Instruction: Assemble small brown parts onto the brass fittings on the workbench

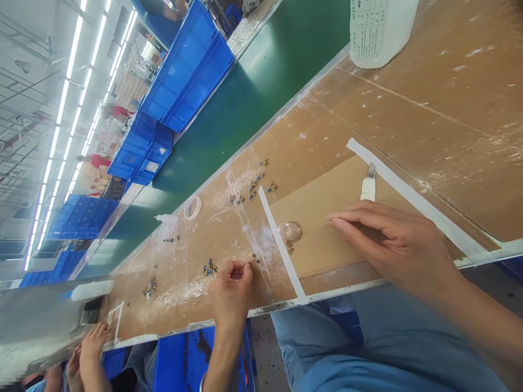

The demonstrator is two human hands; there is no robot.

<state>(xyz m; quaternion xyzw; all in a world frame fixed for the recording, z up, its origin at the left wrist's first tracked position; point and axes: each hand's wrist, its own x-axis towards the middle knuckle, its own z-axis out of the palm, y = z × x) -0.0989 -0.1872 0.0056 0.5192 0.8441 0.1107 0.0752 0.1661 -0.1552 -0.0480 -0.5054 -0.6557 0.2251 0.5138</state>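
Observation:
My left hand (231, 287) is closed in a loose fist on the brown, tape-covered tabletop (318, 136), fingertips pinched together; what they hold is too small to see. A cluster of tiny blue-and-gold parts (210, 267) lies just left of it. My right hand (392, 239) rests flat on a cardboard sheet (327, 196) with its fingers stretched out and nothing in it. A small clear round dish (291, 231) sits between the two hands. More of the small parts (253, 188) are scattered farther back.
A white-handled blade tool (369, 185) lies beyond my right hand. A tape roll (193, 207) and a small white bottle (167, 219) sit by the green conveyor belt (253, 92). Blue crates (188, 71) stand beyond it. Another person's hands (87, 351) are at lower left.

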